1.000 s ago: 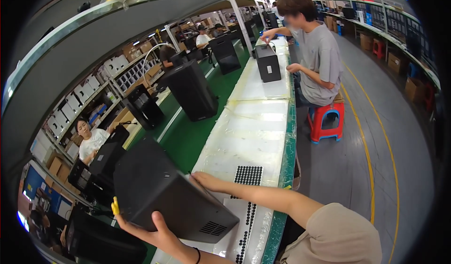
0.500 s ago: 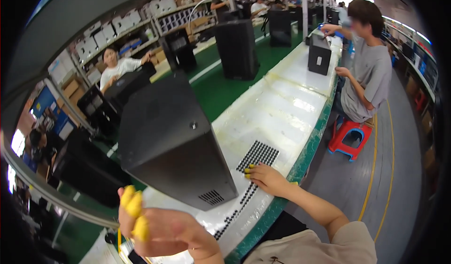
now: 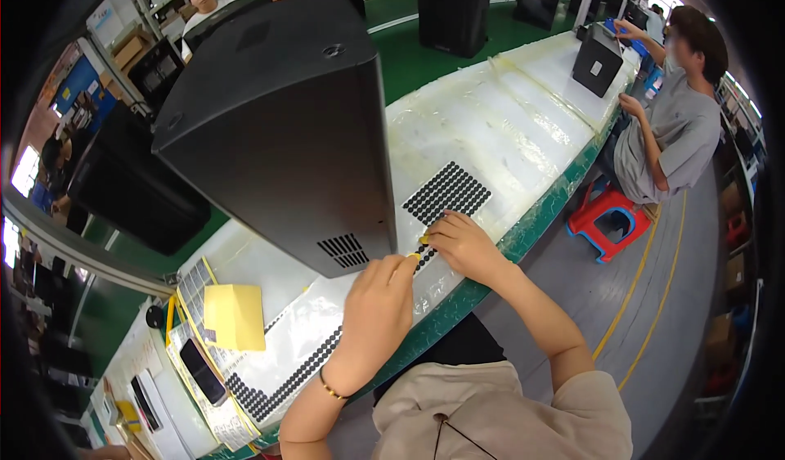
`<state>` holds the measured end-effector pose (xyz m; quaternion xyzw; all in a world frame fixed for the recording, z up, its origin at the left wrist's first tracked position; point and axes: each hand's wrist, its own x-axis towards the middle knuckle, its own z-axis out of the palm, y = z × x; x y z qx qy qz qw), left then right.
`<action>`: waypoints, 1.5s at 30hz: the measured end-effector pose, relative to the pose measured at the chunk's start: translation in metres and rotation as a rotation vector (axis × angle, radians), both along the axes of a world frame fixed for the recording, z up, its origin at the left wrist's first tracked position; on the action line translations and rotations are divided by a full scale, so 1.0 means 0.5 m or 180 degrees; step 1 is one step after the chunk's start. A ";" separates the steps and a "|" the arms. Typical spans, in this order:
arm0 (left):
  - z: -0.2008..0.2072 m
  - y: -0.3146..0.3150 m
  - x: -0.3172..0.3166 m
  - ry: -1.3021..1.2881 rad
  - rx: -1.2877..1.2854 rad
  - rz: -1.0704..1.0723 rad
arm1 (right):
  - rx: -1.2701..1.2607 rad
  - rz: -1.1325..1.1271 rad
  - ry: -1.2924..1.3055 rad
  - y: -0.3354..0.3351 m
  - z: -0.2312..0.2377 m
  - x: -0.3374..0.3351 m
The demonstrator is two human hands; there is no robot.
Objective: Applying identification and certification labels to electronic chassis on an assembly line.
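A tall black cabinet (image 3: 270, 133), like a speaker box, stands on the bench with vent slots low on its side. To its right lies a sheet of round black pads (image 3: 448, 192). Between cabinet and sheet, my left hand (image 3: 380, 309) reaches in with its fingers pressed together; a yellow finger cot shows at the tip. Those fingertips meet a narrow strip of round black pads (image 3: 423, 257), and anything pinched in them is too small to make out. Just below the sheet, my right hand (image 3: 468, 246) has its fingers bent and closed on the strip's upper end.
More black pads (image 3: 298, 378) run along the bench's front edge. At left lie a yellow paper (image 3: 235, 317) and a phone (image 3: 203, 372). A co-worker (image 3: 675, 125) sits at the right beside a smaller black box (image 3: 598, 61), on a red and blue stool (image 3: 609, 223).
My left hand has come down from the lower left to the strip beside my right hand. The right hand has shifted slightly to the sheet's lower edge. The view has tilted down.
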<state>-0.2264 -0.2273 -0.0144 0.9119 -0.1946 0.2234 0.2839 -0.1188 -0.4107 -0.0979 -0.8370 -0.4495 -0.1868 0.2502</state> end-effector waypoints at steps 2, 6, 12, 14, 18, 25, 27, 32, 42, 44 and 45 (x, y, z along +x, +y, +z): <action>-0.053 -0.017 -0.001 0.0237 0.0106 0.0032 | 0.0016 0.0051 0.0004 0.001 -0.010 -0.001; -0.134 -0.051 0.011 0.0394 0.0462 0.0313 | -0.0066 -0.0079 -0.0006 -0.002 -0.013 -0.003; -0.178 -0.081 0.060 -0.0279 0.1026 0.0465 | 0.0013 -0.0251 -0.0206 -0.004 -0.024 -0.003; -0.184 -0.088 0.073 -0.0330 0.1147 0.0554 | 0.0045 -0.0290 -0.0187 -0.003 -0.023 -0.004; -0.184 -0.080 0.091 -0.0101 0.0759 0.0415 | -0.0080 -0.0279 -0.0082 0.000 -0.008 0.001; -0.179 -0.080 0.104 -0.0246 0.0544 0.0298 | -0.0263 0.0140 -0.0205 -0.008 -0.003 0.026; -0.177 -0.079 0.105 -0.0275 0.0461 0.0288 | -0.0315 0.0206 -0.0276 -0.011 0.004 0.037; -0.186 -0.085 0.090 -0.0424 0.0325 0.0090 | -0.0274 0.0416 0.0368 -0.011 0.016 0.037; -0.155 -0.080 0.083 -0.0339 -0.0578 -0.0237 | 0.1603 -0.0195 0.0123 -0.006 0.362 0.078; -0.158 -0.071 0.084 -0.0380 -0.0570 -0.0188 | 0.1935 0.0378 0.0159 0.026 0.447 0.064; -0.163 -0.060 0.081 -0.0403 -0.0567 -0.0107 | 0.2003 0.0707 0.0113 0.052 0.476 0.061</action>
